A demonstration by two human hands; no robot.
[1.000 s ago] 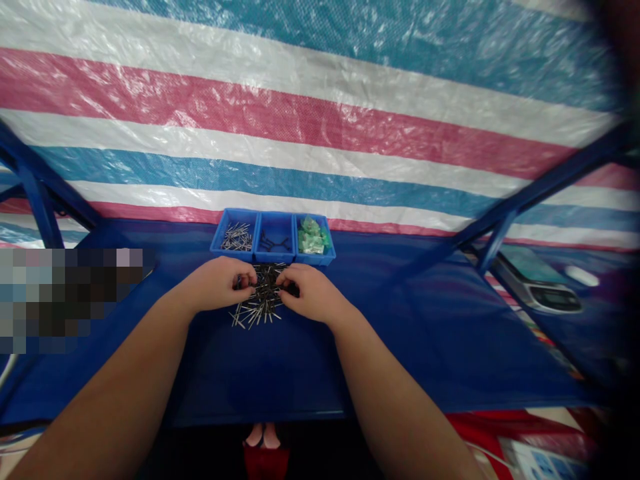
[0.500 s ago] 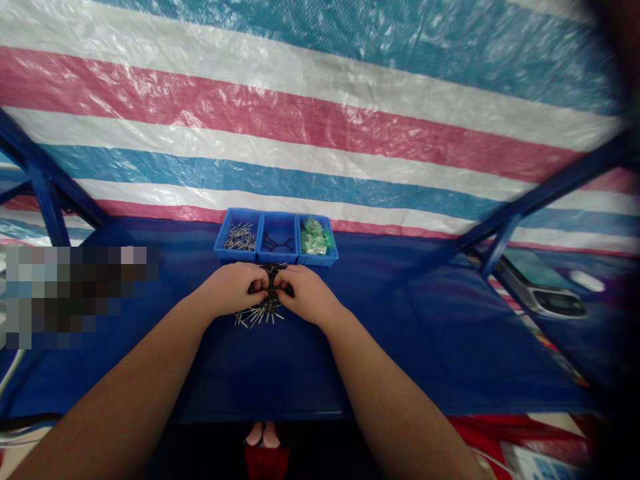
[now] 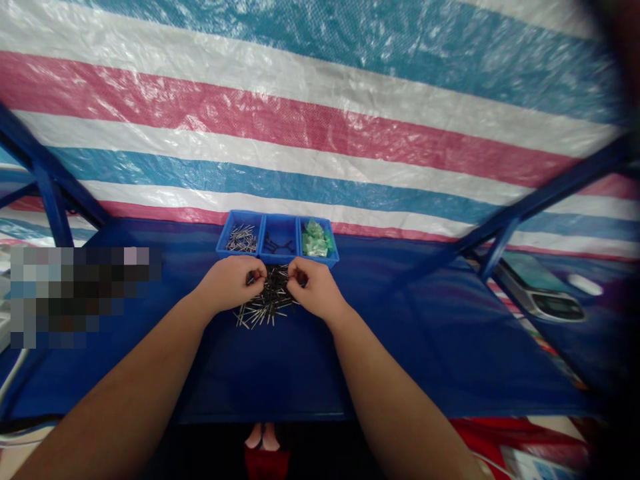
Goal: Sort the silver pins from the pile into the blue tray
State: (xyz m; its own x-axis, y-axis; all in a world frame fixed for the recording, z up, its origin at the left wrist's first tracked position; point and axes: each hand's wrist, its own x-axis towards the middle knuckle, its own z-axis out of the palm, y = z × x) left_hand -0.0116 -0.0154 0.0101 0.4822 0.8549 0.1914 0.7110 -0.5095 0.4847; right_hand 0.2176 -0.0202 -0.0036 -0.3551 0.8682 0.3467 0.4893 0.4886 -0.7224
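Observation:
A heap of thin metal pins [image 3: 270,303], dark and silvery like screws or nails, lies on the blue table in front of the bins. My left hand [image 3: 233,283] rests at the heap's left side, thumb and fingers curled together over its edge. Opposite it, my right hand [image 3: 316,287] is closed in a similar pinch at the right side. Whatever the fingertips hold is too small to make out. Just beyond the hands stand joined blue bins: the left bin [image 3: 220,247] has silvery pins, the middle bin [image 3: 279,257] a few dark pieces, and the right bin [image 3: 334,257] crumpled green plastic.
The blue table [image 3: 410,347] spreads to both sides, with blue frame bars [image 3: 545,200] at its ends. A digital scale [image 3: 555,305] stands at the right. Striped plastic sheeting [image 3: 320,120] hangs behind. A blurred-out patch [image 3: 80,293] covers things at the left.
My hands have moved apart, the right one shifting rightward, and more of the heap shows between them. The fingers stay curled.

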